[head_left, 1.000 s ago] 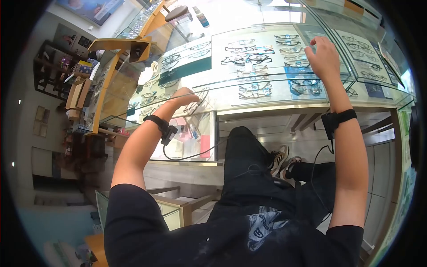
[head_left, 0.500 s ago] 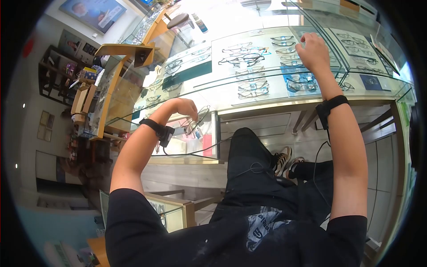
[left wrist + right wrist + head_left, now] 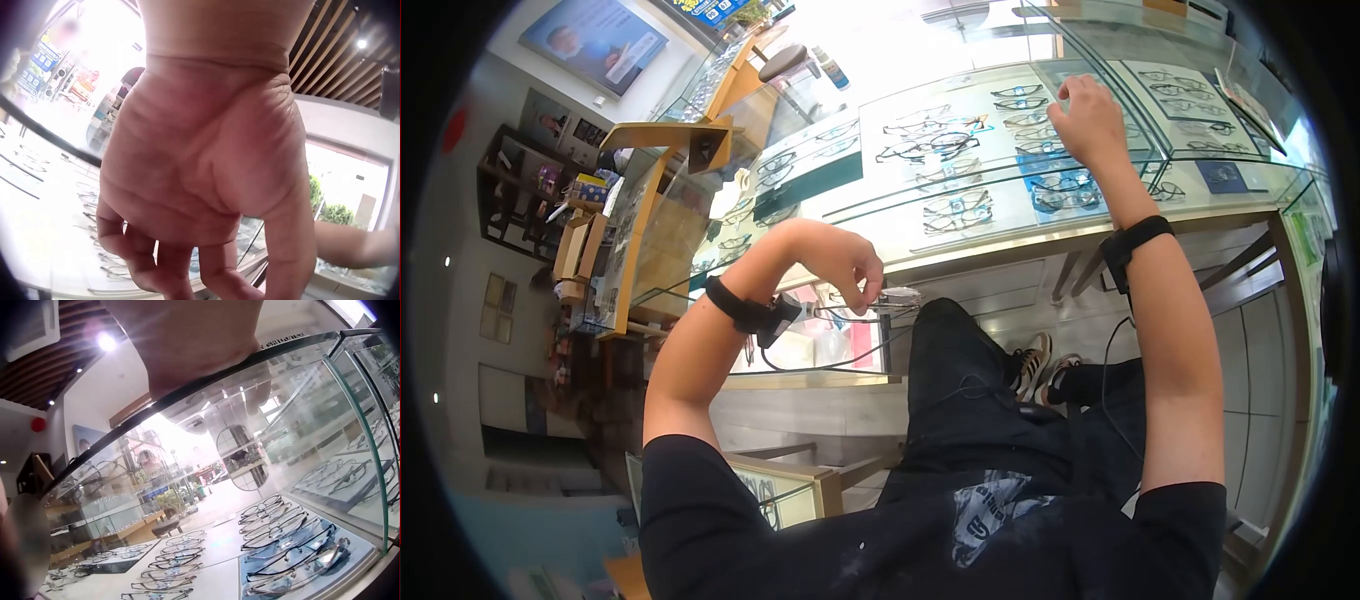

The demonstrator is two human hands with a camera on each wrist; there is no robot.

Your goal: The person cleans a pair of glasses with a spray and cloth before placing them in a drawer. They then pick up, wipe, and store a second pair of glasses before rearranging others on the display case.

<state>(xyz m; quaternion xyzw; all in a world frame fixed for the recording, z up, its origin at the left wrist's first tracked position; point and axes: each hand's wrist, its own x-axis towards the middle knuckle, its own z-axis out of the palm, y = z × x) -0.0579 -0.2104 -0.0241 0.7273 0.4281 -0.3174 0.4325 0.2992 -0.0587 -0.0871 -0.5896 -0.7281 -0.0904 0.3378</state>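
My left hand [image 3: 837, 257] pinches a thin-framed pair of eyeglasses [image 3: 898, 297] between thumb and fingers, over the pale drawer [image 3: 840, 380] at the counter's front. In the left wrist view, the palm and bent fingers fill the middle, and the eyeglasses are hidden. Farther right, my right hand [image 3: 1090, 120] rests on the glass top of the showcase [image 3: 990, 247], fingers loosely bent and holding nothing. Beneath that hand, rows of eyeglasses lie inside the case, several of them on a blue tray [image 3: 250, 570].
A dark green tray [image 3: 808, 188] lies inside the case at left. Beyond it stand a spray bottle [image 3: 830, 68] and a round stool [image 3: 783, 62]. The person's knee [image 3: 945, 325] is just below the counter edge, and a cable runs from each wrist camera.
My left hand has brought the eyeglasses from the case's front glass down and right, to beside the knee. The right hand stays on the glass top; the head view has shifted slightly.
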